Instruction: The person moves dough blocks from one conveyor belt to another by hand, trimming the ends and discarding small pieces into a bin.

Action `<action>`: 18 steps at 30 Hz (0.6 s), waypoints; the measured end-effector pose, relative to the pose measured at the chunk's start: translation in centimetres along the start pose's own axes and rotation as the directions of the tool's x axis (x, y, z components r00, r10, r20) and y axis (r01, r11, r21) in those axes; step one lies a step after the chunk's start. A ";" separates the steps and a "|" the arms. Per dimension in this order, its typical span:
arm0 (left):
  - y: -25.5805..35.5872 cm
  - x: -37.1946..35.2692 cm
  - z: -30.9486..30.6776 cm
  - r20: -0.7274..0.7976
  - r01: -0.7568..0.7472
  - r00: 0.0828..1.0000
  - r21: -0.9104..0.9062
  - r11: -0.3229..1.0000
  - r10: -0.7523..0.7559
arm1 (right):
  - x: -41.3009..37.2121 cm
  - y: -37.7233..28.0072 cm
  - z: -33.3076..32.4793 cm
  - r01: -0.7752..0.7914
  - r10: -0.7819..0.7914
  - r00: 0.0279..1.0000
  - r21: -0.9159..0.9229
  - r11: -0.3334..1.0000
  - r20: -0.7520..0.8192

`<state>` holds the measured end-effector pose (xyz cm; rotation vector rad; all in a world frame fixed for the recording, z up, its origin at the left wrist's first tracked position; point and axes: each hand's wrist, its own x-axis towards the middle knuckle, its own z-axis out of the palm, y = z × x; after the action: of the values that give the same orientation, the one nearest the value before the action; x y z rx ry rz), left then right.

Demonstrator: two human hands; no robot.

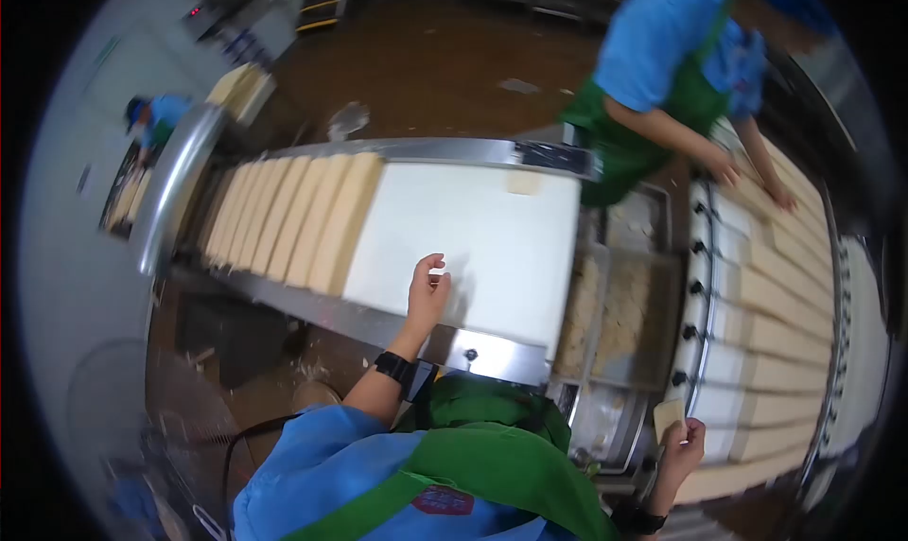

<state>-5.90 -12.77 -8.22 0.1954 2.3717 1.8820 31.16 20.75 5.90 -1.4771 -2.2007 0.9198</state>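
My left hand (430, 290) is raised over the white conveyor belt (473, 229), its fingers loosely curled and apart, with nothing in it. Beyond it to the left, a row of long, pale bread-like slabs (284, 219) lies side by side across the belt. My right hand (683, 446) pinches a small, pale, flat bread-like slice (670, 418) at the lower right, by the near end of the second belt. A similar pale piece (522, 183) lies alone near the far right corner of the white belt.
Between the belts stand metal trays (629, 319) with pale scraps. Long pale strips (785, 305) cover the right-hand belt, edged by a rail with black knobs (697, 287). A co-worker in a green apron (662, 106) reaches over it. Another person (163, 115) stands far left, beyond a metal roller (180, 186).
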 end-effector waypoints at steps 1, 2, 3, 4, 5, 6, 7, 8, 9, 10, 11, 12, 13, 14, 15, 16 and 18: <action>-0.7 0.2 -1.8 -0.057 0.005 0.998 -0.002 1.000 -0.005 | 1.3 -0.7 2.0 0.033 -0.037 0.996 0.048 0.998 0.084; -1.6 0.2 -3.5 -0.168 -0.099 0.976 0.210 0.973 0.136 | 2.4 -1.4 4.0 0.056 -0.070 0.984 0.092 0.994 0.162; -2.1 0.1 -4.9 -0.236 -0.162 0.930 0.426 0.890 0.282 | 3.7 -2.0 6.0 0.089 -0.105 0.977 0.092 0.992 0.185; -2.5 0.0 -6.9 -0.281 -0.019 0.940 0.522 0.853 0.193 | 5.0 -2.5 8.3 0.319 -0.313 0.941 -0.022 0.948 0.131; -2.8 -0.1 -8.5 -0.313 0.001 0.931 0.515 0.857 0.187 | 6.1 -3.2 10.4 0.521 -0.513 0.853 -0.145 0.841 0.094; -3.1 -0.2 -9.8 -0.431 0.226 0.898 0.624 0.748 0.088 | 7.3 -4.5 12.4 0.525 -0.503 0.849 -0.151 0.837 0.164; -3.5 -0.2 -10.9 -0.551 0.441 0.835 0.679 0.586 0.010 | 8.4 -5.7 14.7 0.605 -0.568 0.793 -0.178 0.776 0.220; -4.0 -0.1 -12.6 -0.600 0.550 0.793 0.624 0.555 -0.111 | 9.0 -7.4 17.2 0.679 -0.625 0.731 -0.201 0.706 0.273; -4.4 0.2 -14.2 -0.614 0.562 0.781 0.608 0.560 -0.117 | 9.5 -9.3 20.0 0.730 -0.662 0.677 -0.182 0.659 0.322; -4.6 0.7 -15.7 -0.621 0.597 0.764 0.578 0.556 -0.174 | 9.8 -11.2 23.1 0.776 -0.693 0.621 -0.160 0.610 0.366; -4.9 1.0 -16.9 -0.624 0.629 0.747 0.549 0.551 -0.230 | 9.9 -13.1 26.5 0.820 -0.732 0.561 -0.137 0.556 0.388; -5.4 1.4 -17.8 -0.623 0.620 0.752 0.556 0.554 -0.216 | 9.7 -14.9 29.7 0.859 -0.765 0.499 -0.115 0.499 0.408; -6.2 1.9 -18.4 -0.629 0.626 0.745 0.545 0.558 -0.222 | 9.0 -17.2 32.7 0.873 -0.779 0.461 -0.059 0.484 0.426; -7.0 2.3 -18.9 -0.564 0.557 0.805 0.616 0.557 -0.181 | 8.1 -19.5 35.7 0.882 -0.791 0.424 -0.003 0.471 0.441; -7.6 2.7 -19.5 -0.492 0.481 0.859 0.681 0.552 -0.140 | 7.3 -21.1 39.1 0.884 -0.793 0.415 0.007 0.467 0.446; -7.8 2.9 -19.6 -0.497 0.485 0.856 0.674 0.558 -0.144 | 6.0 -23.6 41.8 0.894 -0.782 0.415 -0.046 0.446 0.465; -7.4 3.2 -18.9 -0.442 0.465 0.884 0.797 0.386 -0.152 | 3.6 -27.7 47.4 0.875 -0.671 0.439 -0.116 0.470 0.598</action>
<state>-12.39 -32.00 -11.14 -0.4967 3.0655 0.3123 -17.72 1.58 -10.58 -0.0605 -3.1207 0.4776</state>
